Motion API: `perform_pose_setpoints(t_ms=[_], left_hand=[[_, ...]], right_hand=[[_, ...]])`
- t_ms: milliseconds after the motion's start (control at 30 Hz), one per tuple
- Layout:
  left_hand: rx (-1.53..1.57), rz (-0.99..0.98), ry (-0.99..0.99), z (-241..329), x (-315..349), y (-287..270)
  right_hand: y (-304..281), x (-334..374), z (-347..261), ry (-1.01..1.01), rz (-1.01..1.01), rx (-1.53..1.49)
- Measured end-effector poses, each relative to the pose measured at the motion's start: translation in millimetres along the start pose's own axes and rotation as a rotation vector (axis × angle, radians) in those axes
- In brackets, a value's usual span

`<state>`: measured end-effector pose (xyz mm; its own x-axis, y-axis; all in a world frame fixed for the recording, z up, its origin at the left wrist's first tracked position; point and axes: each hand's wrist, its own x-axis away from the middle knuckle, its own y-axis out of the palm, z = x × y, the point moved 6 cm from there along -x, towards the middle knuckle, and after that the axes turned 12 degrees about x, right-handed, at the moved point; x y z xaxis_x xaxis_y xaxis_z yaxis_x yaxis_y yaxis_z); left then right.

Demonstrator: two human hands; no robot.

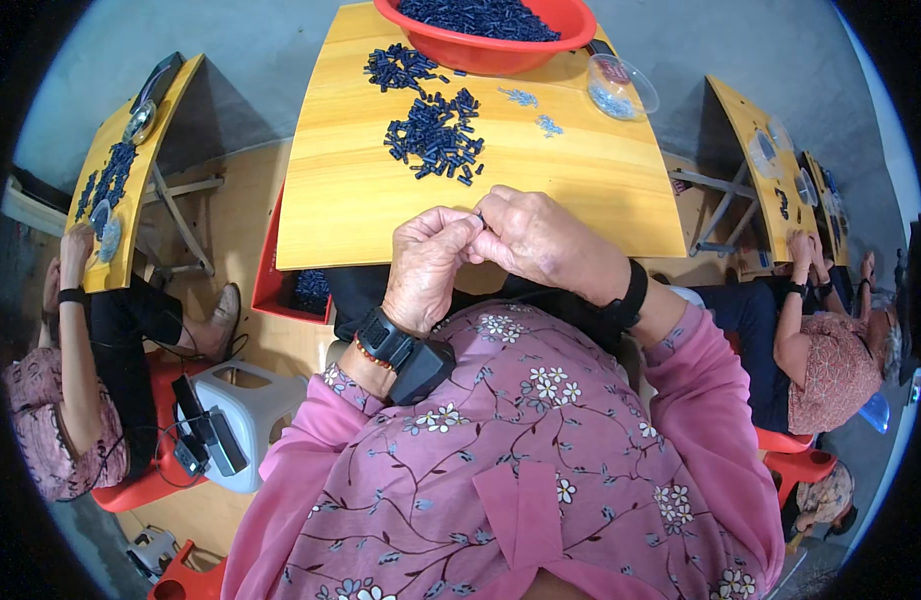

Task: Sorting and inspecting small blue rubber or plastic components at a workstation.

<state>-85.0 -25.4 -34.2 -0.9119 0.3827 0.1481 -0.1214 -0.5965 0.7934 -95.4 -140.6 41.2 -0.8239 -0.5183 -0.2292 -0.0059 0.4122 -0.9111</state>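
Note:
Above my lap, at the near edge of the yellow wooden table (pixel 580 195), my hands meet with their fingertips together. My left hand (pixel 425 265) is closed in a pinch on a small dark piece (pixel 481 217). Closed against the same piece is my right hand (pixel 545 238); fingers cover most of it, so its shape is hard to tell. Beyond them lies a loose pile of short dark blue cylinders (pixel 435 138), with a smaller pile (pixel 398 68) farther back. Two little heaps of silvery small parts, one farther (pixel 520 97) and one nearer (pixel 549 126), sit to the right.
A red basin (pixel 480 58) full of dark cylinders stands at the table's far edge. Beside it is a clear round tub (pixel 613 103) with silvery parts. Below the table's left side is a red crate (pixel 267 290). Other people work at tables left and right.

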Motion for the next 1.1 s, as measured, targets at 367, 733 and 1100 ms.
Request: perform_pose_setpoints(t_ms=[367,733,1100], left_hand=[[-0.106,0.014,0.082,0,1,1],[-0.270,0.200,0.515,55,0,-14],[-0.253,0.828,1.000,175,29,-156]], right_hand=[[3,8,-10,0.016,0.060,0.095],[3,15,18,0.167,0.123,-0.151],[23,-30,50,0.226,0.179,0.042]])
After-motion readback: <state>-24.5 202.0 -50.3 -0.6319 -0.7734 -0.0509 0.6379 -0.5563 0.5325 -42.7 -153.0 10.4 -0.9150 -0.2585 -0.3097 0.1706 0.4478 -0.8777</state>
